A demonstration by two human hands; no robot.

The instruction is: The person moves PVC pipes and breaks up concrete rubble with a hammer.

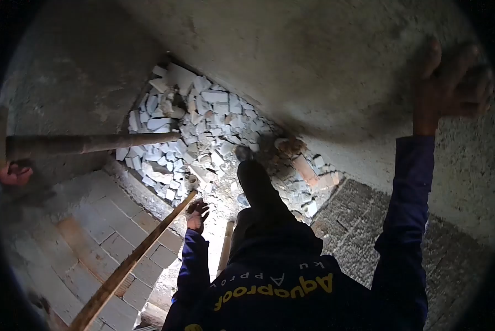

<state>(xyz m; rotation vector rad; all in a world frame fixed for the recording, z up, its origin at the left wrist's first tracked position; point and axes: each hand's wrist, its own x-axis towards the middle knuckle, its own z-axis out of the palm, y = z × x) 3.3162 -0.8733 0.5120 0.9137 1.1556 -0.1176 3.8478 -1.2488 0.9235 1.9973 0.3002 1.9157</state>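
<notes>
My right hand (451,85) is up at the far right against the rough plastered wall (335,60), its fingers spread and nothing in them. Low in the middle, my left hand (197,215) hangs beside the upper end of a wooden pole (131,262). The fingers of that hand look apart and loosely bent, with no grip on the pole that I can see. Ahead of my legs (261,190) lies a brightly lit heap of broken pale blocks and rubble (208,116).
A round pole (87,143) juts in from the left above the rubble. A block wall (101,231) stands at lower left. Reddish brick pieces (305,170) lie right of my feet, near a rough grey surface (358,220). A red object (15,173) shows at far left.
</notes>
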